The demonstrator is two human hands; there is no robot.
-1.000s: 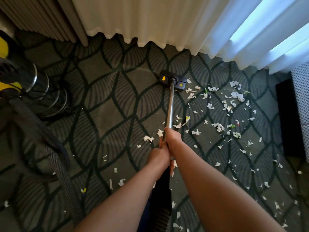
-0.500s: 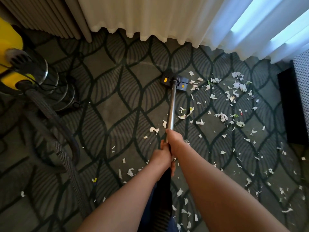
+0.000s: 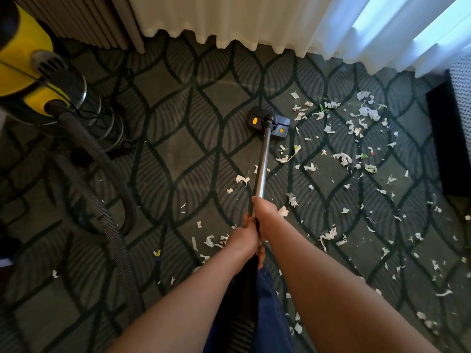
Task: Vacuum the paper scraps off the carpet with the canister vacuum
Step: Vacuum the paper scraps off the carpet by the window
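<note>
Head view, looking down at the floor.

- Carpet: dark grey, with a pattern of black leaf outlines; it covers the whole floor in view.
- Paper scraps: mostly white torn bits, a few coloured, lying on the carpet. They are thickest on the right half, from just beside the nozzle out toward the dark furniture. A thinner scatter lies around and below the hands, and a few stray bits lie toward the hose.
- Canister vacuum: yellow body over a shiny metal drum, standing at the upper left, well apart from the scraps.
- Hose: dark and ribbed, leaving the front of the canister and curving down the left side of the carpet.
- Nozzle: black with two orange marks, flat on the carpet near the middle, its right end just beside the nearest scraps.
- Tube: bright metal, running from the nozzle back to the hands.
- Right hand: fingers wrapped around the metal tube, the farther of the two grips.
- Left hand: touching the right hand from behind, fingers curled around the dark handle part.
- Trouser leg: blue, between the forearms.
- Curtain: white, pleated, hem meeting the carpet along the top; daylight shows through at the right.
- Grey curtain: upper left, behind the canister.
- Dark furniture: at the right edge.
</note>
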